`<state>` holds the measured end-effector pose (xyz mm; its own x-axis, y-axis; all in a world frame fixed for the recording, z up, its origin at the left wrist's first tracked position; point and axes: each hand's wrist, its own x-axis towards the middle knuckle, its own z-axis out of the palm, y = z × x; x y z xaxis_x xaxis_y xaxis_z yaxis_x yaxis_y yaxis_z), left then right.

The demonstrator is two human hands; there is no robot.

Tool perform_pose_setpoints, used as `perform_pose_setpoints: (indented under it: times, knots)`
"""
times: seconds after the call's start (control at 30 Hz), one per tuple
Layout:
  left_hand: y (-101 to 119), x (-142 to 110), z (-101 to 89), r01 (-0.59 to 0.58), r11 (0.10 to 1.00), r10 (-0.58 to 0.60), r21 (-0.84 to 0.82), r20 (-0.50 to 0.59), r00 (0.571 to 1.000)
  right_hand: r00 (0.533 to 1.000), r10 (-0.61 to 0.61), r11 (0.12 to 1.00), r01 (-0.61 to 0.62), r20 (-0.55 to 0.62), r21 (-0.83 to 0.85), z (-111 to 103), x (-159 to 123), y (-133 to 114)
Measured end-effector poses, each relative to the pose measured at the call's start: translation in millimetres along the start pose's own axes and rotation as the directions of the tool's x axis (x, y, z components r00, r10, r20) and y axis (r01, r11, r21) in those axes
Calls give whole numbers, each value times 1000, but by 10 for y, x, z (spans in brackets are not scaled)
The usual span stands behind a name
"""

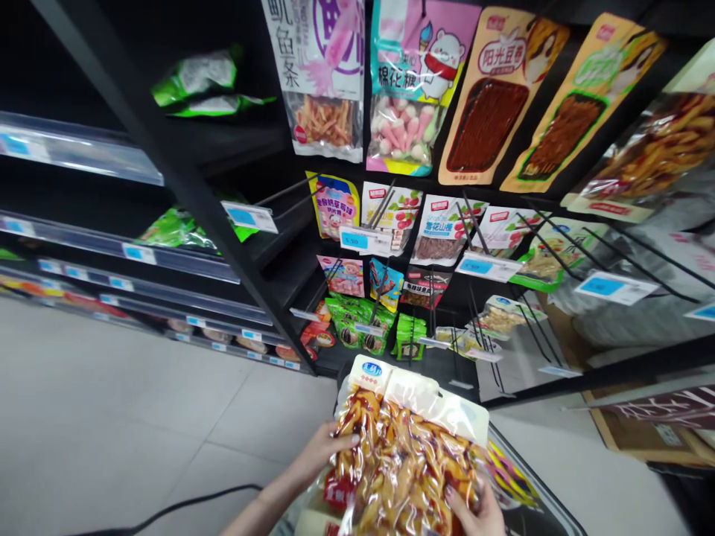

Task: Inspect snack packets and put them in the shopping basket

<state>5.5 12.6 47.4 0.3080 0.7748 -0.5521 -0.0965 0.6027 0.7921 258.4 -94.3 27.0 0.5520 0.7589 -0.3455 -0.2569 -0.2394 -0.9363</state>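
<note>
Black shelving (pixel 170 152), green packets (pixel 198 80) on several levels (glossy ones), price tags (pixel 139 254) in front.

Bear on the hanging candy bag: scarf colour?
The scarf is red; it shows best in the head view.

From the head, the tilted camera looks forward and down over close held packs (pixel 410 461) toward shelves (pixel 83 152).

Food packs (pixel 410 461) before hanging packets (pixel 410 123); shelves (pixel 134 249) left; box (pixel 642 435) right, on floor (pixel 112 394).
</note>
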Motion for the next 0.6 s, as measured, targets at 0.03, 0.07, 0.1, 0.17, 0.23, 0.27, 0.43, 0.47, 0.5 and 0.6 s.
perform_pose_setpoints:
  times: [0.03, 0.07, 0.1, 0.17, 0.23, 0.27, 0.43, 0.47, 0.5, 0.6]
  knots:
    - [9, -3, 3, -2, 1000, 2, 1, 1, 1000, 1000, 11, 1000, -11, 1, 21, 38, -2, 18]
    - [20, -6, 6, -4, 1000, 4, 2, 3, 1000, 1000, 20, 999, -20, 2, 37, 73, -3, 41]
    - [30, -9, 9, -5, 1000, 5, 4, 5, 1000, 1000, 23, 999, -23, 7, 42, 103, -2, 68]
    - [46, -15, 14, -8, 1000, 8, 8, 6, 1000, 1000, 20, 999, -21, 23, 35, 142, 5, 124]
    - [54, -18, 15, -6, 1000, 6, 11, 0, 1000, 1000, 9, 1000, -9, 25, 19, 153, 15, 168]
    - [55, -19, 14, -5, 1000, 5, 13, -5, 1000, 1000, 5, 1000, -5, 24, 13, 152, 19, 179]
    - [54, -22, 13, 3, 1000, -2, 16, -23, 1000, 1000, -5, 1000, 5, 6, -7, 160, -1, 108]
    - [56, -23, 13, 6, 1000, -6, 13, -19, 1000, 1000, -5, 1000, 5, 7, -10, 170, -12, 75]
    - [58, -23, 14, 10, 1000, -9, 9, -15, 1000, 1000, -4, 1000, 5, 11, -13, 181, -23, 41]
    - [62, -19, 15, 8, 1000, -8, 0, -9, 1000, 999, -13, 999, 14, 32, -32, 211, -52, -42]
